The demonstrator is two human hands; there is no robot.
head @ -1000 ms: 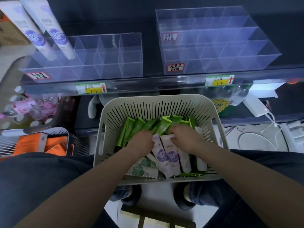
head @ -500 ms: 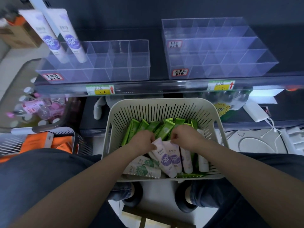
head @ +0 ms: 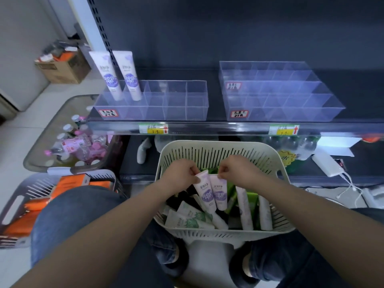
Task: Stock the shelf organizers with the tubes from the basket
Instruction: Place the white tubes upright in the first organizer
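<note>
A pale slotted basket (head: 226, 232) rests on my lap with white-and-green tubes (head: 188, 218) and green boxes inside. My left hand (head: 180, 173) pinches the top of a white tube with a purple label (head: 204, 192), lifted above the basket. Beside it my right hand (head: 236, 168) pinches a second purple-label tube (head: 218, 191) the same way. On the shelf, the left clear organizer (head: 176, 100) holds two upright purple-label tubes (head: 116, 75) in its far-left cells. No tubes show in the right clear organizer (head: 280, 94).
Price tags (head: 153, 128) line the shelf edge. A clear bin of bottles (head: 76, 146) and a grey basket of orange packs (head: 47, 196) stand at my left. A white power bank with cable (head: 328, 165) lies on the lower shelf at right. A cardboard box (head: 62, 67) sits far left.
Both hands have each taken one purple-label tube and raised it out of the pile. The view has tilted up, so more of the shelf shows.
</note>
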